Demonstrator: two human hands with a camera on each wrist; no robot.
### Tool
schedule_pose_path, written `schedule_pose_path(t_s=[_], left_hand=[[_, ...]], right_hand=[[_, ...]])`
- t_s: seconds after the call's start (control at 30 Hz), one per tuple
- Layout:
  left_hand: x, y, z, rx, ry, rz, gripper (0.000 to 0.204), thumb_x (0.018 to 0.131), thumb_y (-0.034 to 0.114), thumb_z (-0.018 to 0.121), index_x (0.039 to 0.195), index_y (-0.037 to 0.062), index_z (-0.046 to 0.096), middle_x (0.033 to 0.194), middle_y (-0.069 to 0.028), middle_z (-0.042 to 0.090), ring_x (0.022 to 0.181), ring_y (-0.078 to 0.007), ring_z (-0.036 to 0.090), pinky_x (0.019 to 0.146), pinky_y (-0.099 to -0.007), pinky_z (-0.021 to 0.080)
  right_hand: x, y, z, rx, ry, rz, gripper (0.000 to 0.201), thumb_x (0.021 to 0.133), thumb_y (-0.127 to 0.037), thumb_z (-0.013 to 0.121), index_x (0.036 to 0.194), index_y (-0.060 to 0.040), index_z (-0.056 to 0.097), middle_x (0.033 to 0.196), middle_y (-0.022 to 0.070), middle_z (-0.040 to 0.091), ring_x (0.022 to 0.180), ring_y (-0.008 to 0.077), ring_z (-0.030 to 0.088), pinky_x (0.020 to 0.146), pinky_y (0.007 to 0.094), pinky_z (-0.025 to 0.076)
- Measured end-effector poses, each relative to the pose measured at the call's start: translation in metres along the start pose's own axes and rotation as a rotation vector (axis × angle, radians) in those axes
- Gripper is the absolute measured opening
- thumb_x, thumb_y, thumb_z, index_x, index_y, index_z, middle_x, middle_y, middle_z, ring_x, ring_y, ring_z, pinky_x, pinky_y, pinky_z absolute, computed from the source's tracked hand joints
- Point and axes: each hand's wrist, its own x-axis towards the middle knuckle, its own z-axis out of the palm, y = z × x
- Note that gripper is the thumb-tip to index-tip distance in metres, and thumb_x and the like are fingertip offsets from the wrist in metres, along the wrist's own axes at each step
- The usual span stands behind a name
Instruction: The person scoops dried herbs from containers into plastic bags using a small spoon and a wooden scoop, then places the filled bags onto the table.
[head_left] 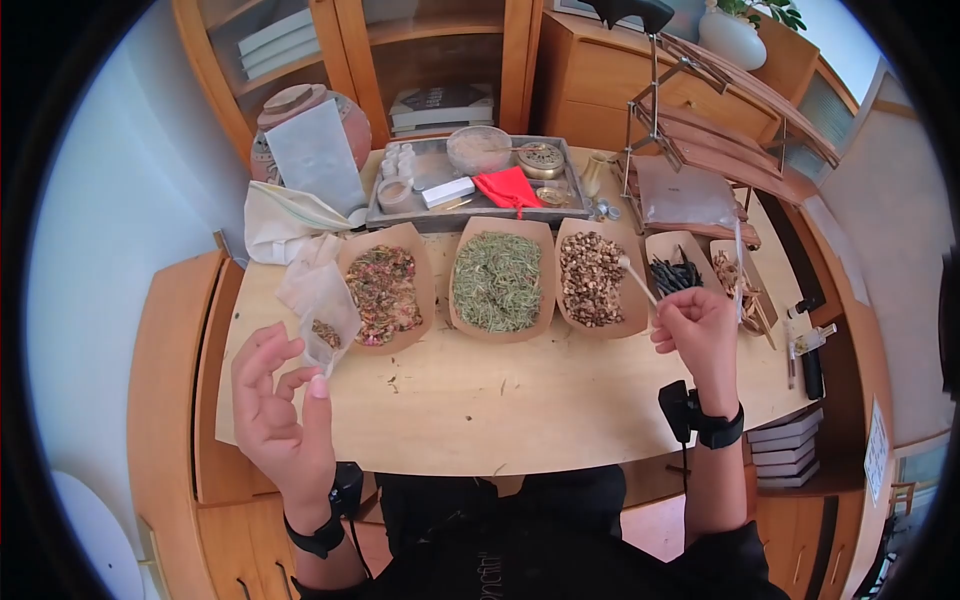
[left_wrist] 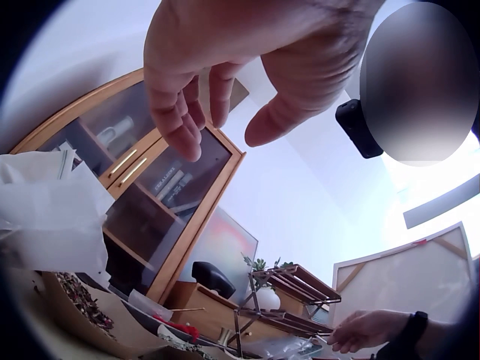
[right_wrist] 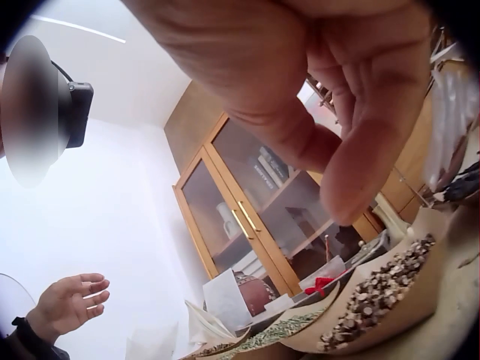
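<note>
The right hand (head_left: 697, 325), hovering between two and three o'clock on the surface (head_left: 430, 425), is pinching a thin pale scoop (head_left: 642, 282) between thumb and fingers. Its handle is slanting toward ten o'clock, and its head is hanging over the right side of the paper tray (head_left: 635, 305) of chopped brown pieces (head_left: 592, 280) at one o'clock; whether it is touching them, one cannot tell. The fingers are probably gripping near the handle's end to keep the hand clear of the tray.

The left hand (head_left: 285, 405) is hovering between eight and nine o'clock, its fingers loosely bent and parted, gripping nothing; the left wrist view is showing only air between them.

Just beyond those fingers, between nine and ten o'clock, a translucent pouch (head_left: 338, 302) is standing mouth-up beside the pink-flecked mix (head_left: 385, 290), a few dry bits (head_left: 326, 335) showing inside. It is presumably sitting there to be within the left hand's reach. The green clippings (head_left: 497, 285) are lying at twelve o'clock, the trays apparently fanning out so each is facing the person.
</note>
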Motion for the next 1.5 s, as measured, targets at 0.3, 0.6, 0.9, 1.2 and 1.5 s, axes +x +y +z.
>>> schedule_pose_path(t_s=[0.3,0.6,0.9,1.2,1.5], left_hand=[[-0.002,0.007,0.018,0.003,-0.094,0.066,0.031,0.082,-0.006,0.056,0.113,-0.0025,0.056,0.128,-0.0159,0.046,0.111,-0.0185,0.051,0.082,-0.0279,0.049],[0.001,0.002,0.018,-0.077,-0.104,0.072,0.021,0.085,-0.009,0.053,0.105,-0.004,0.056,0.112,-0.0144,0.053,0.097,-0.017,0.056,0.086,-0.0288,0.047],[0.027,0.017,0.025,-0.118,-0.201,0.15,0.013,0.086,-0.007,0.055,0.097,-0.0036,0.058,0.103,-0.0129,0.057,0.095,-0.0163,0.056,0.083,-0.0277,0.047],[0.069,0.027,0.108,-0.359,-0.412,0.05,0.007,0.086,-0.002,0.061,0.093,-0.0034,0.061,0.095,-0.0064,0.062,0.086,-0.0089,0.058,0.071,-0.0214,0.048],[0.075,0.017,0.161,-0.485,-0.585,-0.193,0.005,0.086,0.003,0.063,0.089,0.0,0.062,0.085,-0.0018,0.063,0.076,-0.0051,0.058,0.064,-0.0205,0.049]], right_hand=[[-0.008,0.017,0.006,-0.083,-0.079,0.08,0.013,0.081,-0.004,0.061,0.08,0.0085,0.064,0.064,0.0109,0.065,0.052,0.0143,0.065,0.045,0.0248,0.052],[-0.011,-0.002,0.001,-0.26,-0.184,0.055,0.015,0.081,-0.009,0.062,0.078,0.0043,0.068,0.056,0.0136,0.063,0.045,0.0165,0.063,0.044,0.0277,0.05],[0.133,0.035,-0.068,-0.88,0.642,-0.751,0.023,0.078,-0.015,0.066,0.086,0.0064,0.066,0.059,0.0151,0.064,0.05,0.0214,0.065,0.049,0.0327,0.051],[0.159,0.026,-0.08,-0.618,0.258,-0.067,0.024,0.078,-0.012,0.068,0.086,0.0094,0.061,0.059,0.0143,0.063,0.047,0.0211,0.065,0.044,0.0311,0.052],[0.108,0.002,-0.081,-0.208,0.311,-0.172,0.02,0.08,-0.012,0.067,0.072,0.0057,0.062,0.059,0.0095,0.062,0.046,0.0155,0.063,0.042,0.0263,0.049]])
